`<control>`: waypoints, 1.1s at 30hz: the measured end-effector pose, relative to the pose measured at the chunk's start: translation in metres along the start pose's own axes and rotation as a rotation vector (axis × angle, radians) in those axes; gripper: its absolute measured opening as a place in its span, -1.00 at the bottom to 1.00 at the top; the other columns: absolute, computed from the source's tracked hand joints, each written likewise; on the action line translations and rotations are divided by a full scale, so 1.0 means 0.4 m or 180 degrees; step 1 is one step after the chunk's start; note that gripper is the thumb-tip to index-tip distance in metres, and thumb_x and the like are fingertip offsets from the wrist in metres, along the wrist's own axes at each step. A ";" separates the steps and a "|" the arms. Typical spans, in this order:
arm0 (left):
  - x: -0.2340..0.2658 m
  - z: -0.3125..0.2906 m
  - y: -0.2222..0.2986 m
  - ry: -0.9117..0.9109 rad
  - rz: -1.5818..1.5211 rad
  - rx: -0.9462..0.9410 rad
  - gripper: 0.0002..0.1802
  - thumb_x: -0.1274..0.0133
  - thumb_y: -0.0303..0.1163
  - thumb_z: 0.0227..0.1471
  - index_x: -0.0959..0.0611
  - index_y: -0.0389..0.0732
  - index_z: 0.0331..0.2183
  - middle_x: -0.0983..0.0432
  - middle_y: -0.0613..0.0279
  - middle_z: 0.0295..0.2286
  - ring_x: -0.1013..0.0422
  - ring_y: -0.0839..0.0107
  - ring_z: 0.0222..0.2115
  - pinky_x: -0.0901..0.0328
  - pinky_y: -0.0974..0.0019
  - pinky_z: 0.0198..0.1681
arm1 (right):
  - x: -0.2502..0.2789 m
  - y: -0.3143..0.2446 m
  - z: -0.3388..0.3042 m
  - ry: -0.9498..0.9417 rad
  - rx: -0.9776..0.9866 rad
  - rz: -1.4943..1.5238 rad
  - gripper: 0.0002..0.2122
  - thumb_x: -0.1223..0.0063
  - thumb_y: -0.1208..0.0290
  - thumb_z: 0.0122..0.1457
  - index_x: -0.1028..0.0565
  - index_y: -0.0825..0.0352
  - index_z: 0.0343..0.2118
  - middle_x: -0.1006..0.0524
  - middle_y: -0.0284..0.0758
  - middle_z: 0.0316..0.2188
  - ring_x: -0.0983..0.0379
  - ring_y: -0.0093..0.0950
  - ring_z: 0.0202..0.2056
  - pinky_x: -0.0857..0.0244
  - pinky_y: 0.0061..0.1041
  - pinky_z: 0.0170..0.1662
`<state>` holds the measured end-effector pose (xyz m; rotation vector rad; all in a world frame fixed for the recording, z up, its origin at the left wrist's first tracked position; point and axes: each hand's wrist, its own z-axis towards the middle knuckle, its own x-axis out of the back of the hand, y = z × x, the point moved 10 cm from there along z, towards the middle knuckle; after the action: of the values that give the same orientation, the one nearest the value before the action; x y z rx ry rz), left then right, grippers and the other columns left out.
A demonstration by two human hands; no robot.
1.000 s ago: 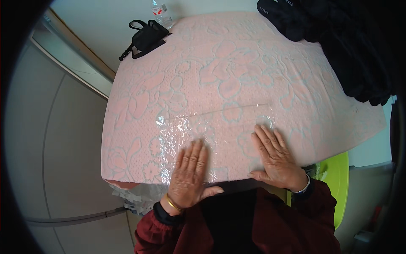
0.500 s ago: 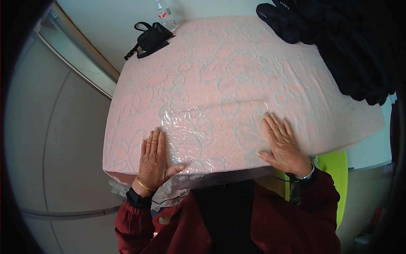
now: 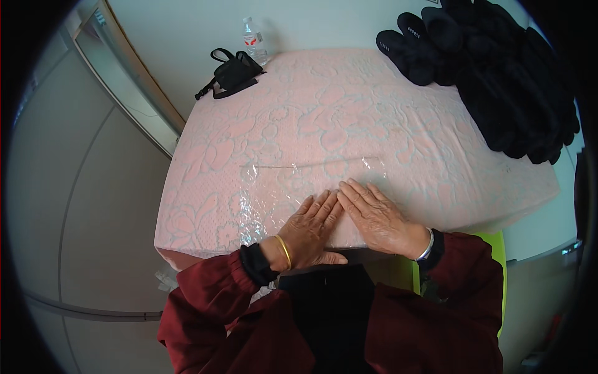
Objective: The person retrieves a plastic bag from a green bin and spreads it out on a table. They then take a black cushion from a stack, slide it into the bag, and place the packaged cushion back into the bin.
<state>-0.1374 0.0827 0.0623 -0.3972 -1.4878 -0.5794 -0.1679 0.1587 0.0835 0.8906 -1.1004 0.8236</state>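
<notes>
A clear plastic bag lies flat and crinkled near the front edge of a table covered by a pink floral cloth. My left hand rests flat on the bag, fingers stretched out and thumb by the table's edge, a gold bangle on the wrist. Beside it my right hand also lies flat on the bag, fingers extended, with a silver band at the wrist. The fingertips of both hands nearly meet over the bag's middle. Neither hand grips anything.
A pile of black socks covers the far right corner. A small black bag with straps and a clear plastic bottle stand at the far left. Grey cabinet doors flank the left; something bright green shows below the right edge.
Both hands have slid inward from the plastic bag's two sides to its middle, the left moving right and the right moving left. The view has shifted slightly.
</notes>
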 end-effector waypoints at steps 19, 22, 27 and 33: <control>0.050 -0.255 -0.394 -0.0548 0.0355 0.2215 0.28 0.03 0.50 -0.09 -0.10 -0.41 0.28 0.05 -0.24 0.30 0.05 -0.15 0.32 0.09 -0.23 0.30 | -0.077 0.162 -0.092 -0.0739 -0.0576 0.1107 -0.15 -0.03 0.01 0.23 0.07 0.56 0.33 0.10 0.08 0.38 0.21 -0.07 0.41 0.28 -0.22 0.42; 0.076 -0.267 -0.395 -0.0421 0.0241 0.2393 0.21 -0.08 0.42 -0.10 -0.20 -0.42 0.22 -0.06 -0.23 0.26 -0.07 -0.13 0.26 -0.03 -0.13 0.26 | -0.081 0.216 -0.118 -0.0502 -0.1136 0.1278 -0.12 -0.12 -0.01 0.16 0.01 0.57 0.31 0.04 0.08 0.36 0.16 -0.06 0.39 0.25 -0.21 0.41; 0.108 -0.290 -0.361 0.0284 -0.0074 0.2197 -0.02 -0.34 0.13 -0.19 -0.42 -0.45 0.04 -0.40 -0.12 0.00 -0.38 0.06 -0.02 -0.32 0.12 0.01 | -0.046 0.262 -0.145 0.0105 -0.1530 0.1332 -0.18 -0.34 0.07 -0.02 -0.24 0.53 0.18 -0.24 0.04 0.23 -0.10 -0.07 0.28 0.03 -0.21 0.33; 0.102 -0.302 -0.386 0.0982 -0.1246 0.2417 -0.24 -0.46 -0.19 -0.28 -0.53 -0.44 -0.09 -0.56 0.14 -0.44 -0.48 0.37 -0.47 -0.40 0.32 -0.35 | -0.026 0.280 -0.138 0.0440 -0.1759 0.1816 -0.40 -0.42 0.29 -0.11 -0.39 0.45 -0.03 -0.46 -0.13 -0.09 -0.39 -0.26 -0.04 -0.29 -0.31 0.02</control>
<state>-0.1303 -0.1167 0.0802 0.5608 -1.3725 -0.3173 -0.2492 0.2538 0.0828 0.0468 -1.3871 0.9530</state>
